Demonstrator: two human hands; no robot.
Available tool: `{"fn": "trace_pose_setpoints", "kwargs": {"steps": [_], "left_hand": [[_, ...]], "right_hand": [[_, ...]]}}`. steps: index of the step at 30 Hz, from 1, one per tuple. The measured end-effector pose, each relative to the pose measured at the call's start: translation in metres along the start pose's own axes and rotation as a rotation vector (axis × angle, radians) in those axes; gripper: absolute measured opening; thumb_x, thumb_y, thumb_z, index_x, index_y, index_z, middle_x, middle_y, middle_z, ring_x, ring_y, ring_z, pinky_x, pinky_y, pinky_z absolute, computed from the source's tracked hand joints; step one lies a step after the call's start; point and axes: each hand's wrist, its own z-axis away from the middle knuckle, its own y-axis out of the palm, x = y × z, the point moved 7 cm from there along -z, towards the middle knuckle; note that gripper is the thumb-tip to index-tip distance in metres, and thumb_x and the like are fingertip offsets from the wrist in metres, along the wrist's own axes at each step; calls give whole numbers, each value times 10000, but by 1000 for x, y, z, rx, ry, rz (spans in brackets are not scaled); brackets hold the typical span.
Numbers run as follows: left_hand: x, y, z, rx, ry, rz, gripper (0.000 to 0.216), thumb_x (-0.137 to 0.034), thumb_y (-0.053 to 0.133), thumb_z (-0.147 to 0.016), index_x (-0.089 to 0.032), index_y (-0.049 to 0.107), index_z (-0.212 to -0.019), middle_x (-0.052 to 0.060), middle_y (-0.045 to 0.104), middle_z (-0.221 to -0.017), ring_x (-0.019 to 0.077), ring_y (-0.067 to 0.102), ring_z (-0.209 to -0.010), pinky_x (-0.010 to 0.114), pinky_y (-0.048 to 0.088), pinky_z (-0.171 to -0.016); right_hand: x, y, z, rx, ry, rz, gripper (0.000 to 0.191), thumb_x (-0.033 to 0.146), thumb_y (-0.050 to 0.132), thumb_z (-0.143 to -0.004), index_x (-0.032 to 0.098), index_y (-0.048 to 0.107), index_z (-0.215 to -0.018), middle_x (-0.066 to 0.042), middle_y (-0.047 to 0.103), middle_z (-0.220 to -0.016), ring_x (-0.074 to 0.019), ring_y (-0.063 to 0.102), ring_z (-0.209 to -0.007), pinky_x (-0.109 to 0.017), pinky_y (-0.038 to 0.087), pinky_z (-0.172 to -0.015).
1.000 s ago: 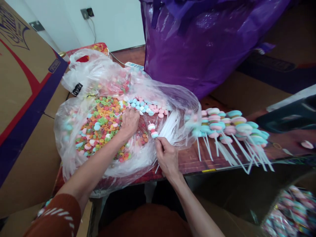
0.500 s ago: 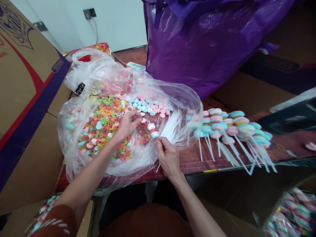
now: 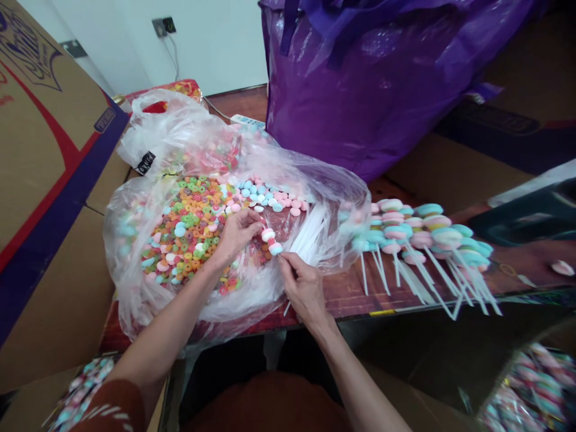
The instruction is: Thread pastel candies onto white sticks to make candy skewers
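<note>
My right hand (image 3: 302, 285) pinches a white stick with two or three round pastel candies (image 3: 271, 242) threaded on its tip. My left hand (image 3: 237, 231) has its fingers closed at the top of that skewer, touching the uppermost candy; what it pinches is too small to make out. Both hands work over an open clear plastic bag (image 3: 135, 264) filled with colourful ring candies (image 3: 193, 225) and pink and blue round candies (image 3: 270, 199). Loose white sticks (image 3: 310, 231) lie in the bag by my right hand.
A row of finished candy skewers (image 3: 418, 237) lies on the red table (image 3: 351, 294) to the right. A large purple bag (image 3: 373, 78) stands behind. A cardboard box (image 3: 40, 156) stands at the left. More skewers fill a box (image 3: 531, 384) at the lower right.
My left hand came out of the ring candies and moved right to the top of the skewer. The skewer shifted slightly left toward it.
</note>
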Motion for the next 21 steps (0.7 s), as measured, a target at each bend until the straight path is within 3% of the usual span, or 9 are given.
{"fn": "trace_pose_setpoints", "kwargs": {"steps": [6,9,13,17,21], "left_hand": [[1,3,2,46,78,-155,79,-202,662,-743,-154,636,-801,-3,658,-714,111,601,-645,220,469,-627],[-1,4,6,58,124,-269,125,-171,636,-776,-161,676,-893,1,681,-769,119,620,-707,229,489,-692],[4,2,7,19,42,-42,347,-164,674,-769,-159,651,-1115,16,710,-834,118,645,-734,224,505,-708],[8,-4,7,-34,-92,208,253,-252,729,-772,-141,677,-993,41,721,-874,99,645,-720,214,515,-702],[7,-7,8,-75,-154,277,211,-238,759,-750,-135,695,-922,24,707,-812,90,639,-724,192,507,-687]], "right_hand": [[1,0,0,7,1,16,274,265,468,-966,163,704,-871,27,545,-632,-97,469,-529,-206,372,-557],[0,-1,0,-19,-1,44,265,257,474,-962,164,703,-868,37,511,-603,-94,444,-502,-211,356,-539],[1,-4,0,-58,-9,20,247,248,484,-963,161,700,-881,29,549,-628,-93,466,-510,-206,372,-545],[5,-5,0,-59,-47,-31,220,229,498,-963,158,698,-907,21,592,-663,-93,508,-533,-197,392,-550],[9,-4,0,-40,-89,-67,210,213,500,-965,161,697,-914,12,617,-700,-96,545,-566,-193,417,-574]]}}
